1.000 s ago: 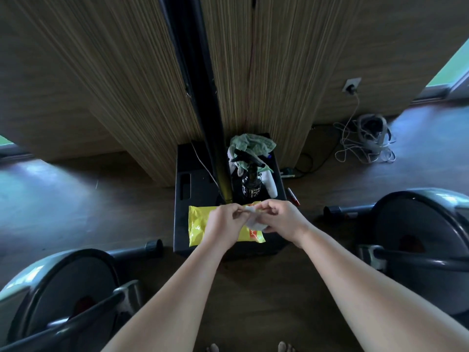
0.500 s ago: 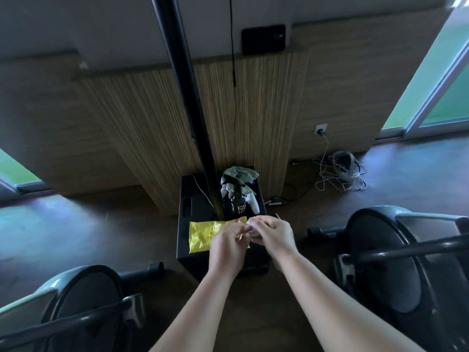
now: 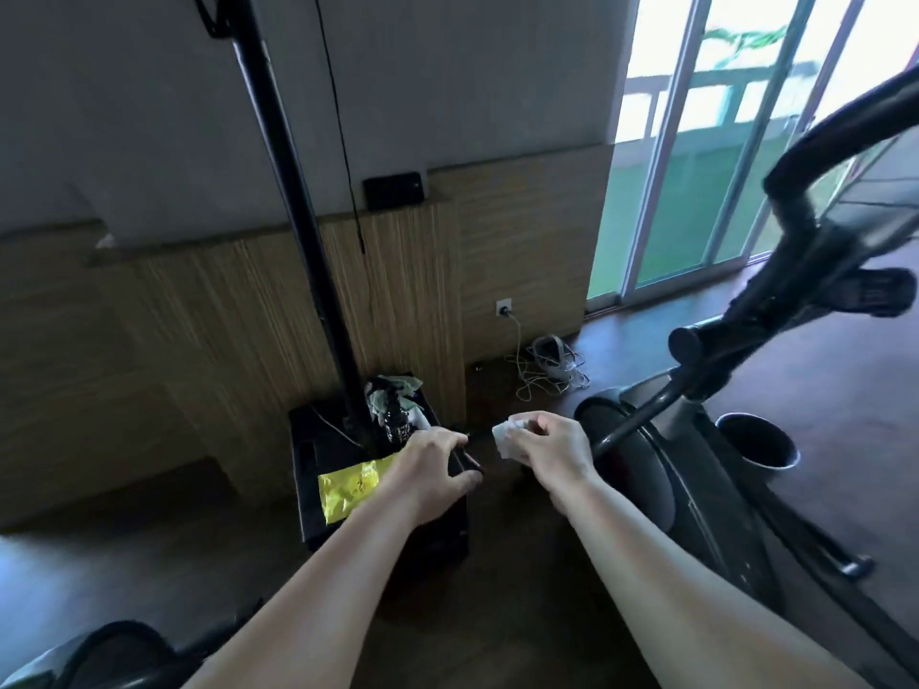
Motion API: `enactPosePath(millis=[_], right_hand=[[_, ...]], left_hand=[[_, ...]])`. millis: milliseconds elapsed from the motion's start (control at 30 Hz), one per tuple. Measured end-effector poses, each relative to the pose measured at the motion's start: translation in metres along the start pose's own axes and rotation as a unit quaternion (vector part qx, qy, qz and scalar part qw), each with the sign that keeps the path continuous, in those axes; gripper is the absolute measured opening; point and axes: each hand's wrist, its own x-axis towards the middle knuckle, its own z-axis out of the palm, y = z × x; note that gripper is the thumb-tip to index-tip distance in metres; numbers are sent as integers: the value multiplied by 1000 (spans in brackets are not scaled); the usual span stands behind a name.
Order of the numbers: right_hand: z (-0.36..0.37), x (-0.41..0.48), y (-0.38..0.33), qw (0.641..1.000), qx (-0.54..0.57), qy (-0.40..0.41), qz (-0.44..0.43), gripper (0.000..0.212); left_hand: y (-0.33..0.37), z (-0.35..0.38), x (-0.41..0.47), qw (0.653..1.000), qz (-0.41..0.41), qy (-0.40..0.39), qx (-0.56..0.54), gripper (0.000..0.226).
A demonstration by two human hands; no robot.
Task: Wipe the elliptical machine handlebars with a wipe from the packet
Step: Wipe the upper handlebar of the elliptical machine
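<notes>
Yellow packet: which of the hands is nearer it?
Left. The left hand overlaps the right end of the yellow packet; the right hand, pinching a wipe, is farther right.

packet (image 3: pixel 348 487) lies on box (image 3: pixel 318 509); bottle (image 3: pixel 395 422) behind it, elliptical machine (image 3: pixel 696 469) to the right.

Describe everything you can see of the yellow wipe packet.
The glossy, crinkled yellow plastic wipe packet lies flat on top of the black box, near its front edge. Its print is too blurred to read. The left hand covers its right end, and whether the hand actually touches it cannot be told. The black upright pole stands just behind it.
</notes>
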Motion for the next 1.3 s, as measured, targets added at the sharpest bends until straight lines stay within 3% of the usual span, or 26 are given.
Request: enactPosePath(millis=[467, 733, 900, 967, 1100, 1233, 1300], right_hand=[[-255, -118, -51, 972, -21, 217, -81, 7], [-380, -145, -100, 959, -31, 235, -155, 22], [-416, -149, -168, 943, -20, 215, -254, 9], [-420, -146, -201, 930, -17, 224, -292, 8], [-418, -138, -264, 886, -60, 225, -401, 16], [-409, -127, -308, 828, -107, 261, -484, 24], [-405, -117, -323, 780, -146, 286, -538, 26]], left_hand=[[250, 19, -10, 979, 197, -37, 40, 46], [392, 12, -15, 963, 264, 44, -13, 39], [458, -46, -28, 946, 283, 156, -21, 22], [473, -74, -36, 936, 273, 211, -67, 8], [488, -125, -36, 903, 287, 305, -98, 17], [490, -156, -16, 899, 274, 319, -125, 22], [487, -163, 0, 900, 273, 313, -131, 26]])
